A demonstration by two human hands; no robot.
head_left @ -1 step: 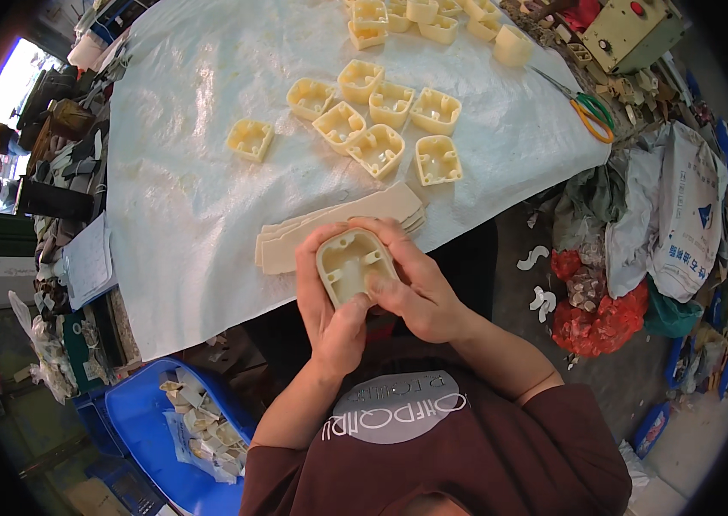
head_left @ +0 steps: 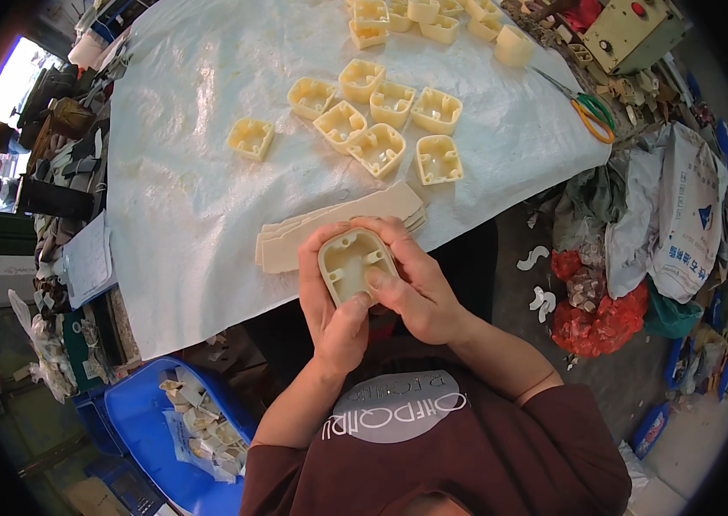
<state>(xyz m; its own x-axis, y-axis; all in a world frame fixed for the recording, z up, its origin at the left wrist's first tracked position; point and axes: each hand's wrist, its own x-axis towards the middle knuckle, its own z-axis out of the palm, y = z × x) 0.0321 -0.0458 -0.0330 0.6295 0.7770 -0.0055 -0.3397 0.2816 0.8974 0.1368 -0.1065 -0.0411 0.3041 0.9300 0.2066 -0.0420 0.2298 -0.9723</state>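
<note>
Item 1: held box [head_left: 352, 268], cream, rounded corners, open face up, small posts along its inner wall. Location: between both hands, just off the near edge of the counter [head_left: 183, 224].

Grip: closed around the box from both sides. Left hand [head_left: 327, 301] cups the left wall, its thumb at the near rim; right hand [head_left: 416, 288] wraps the right wall, its thumb reaching inside. Whether that thumb bears on the floor or on a post cannot be told.

Handling, as judged: fingers supporting the outer walls evenly; thumb pressure low and balanced, clear of the posts, which look easily strained; open face toward the eyes, so that the inside can be checked. Squeezing one side harder could bow the wall or tilt the piece.

Item 2: flat beige strips [head_left: 330, 225], stacked in a loose fan along the near edge, just beyond the hands; best kept from being knocked by the knuckles.

Item 3: group of similar boxes [head_left: 379, 148], mid-counter, open faces up.

Item 4: single box [head_left: 250, 139], apart, toward the left edge.

Item 5: scissors [head_left: 592, 116], at the right edge, well apart.
</note>
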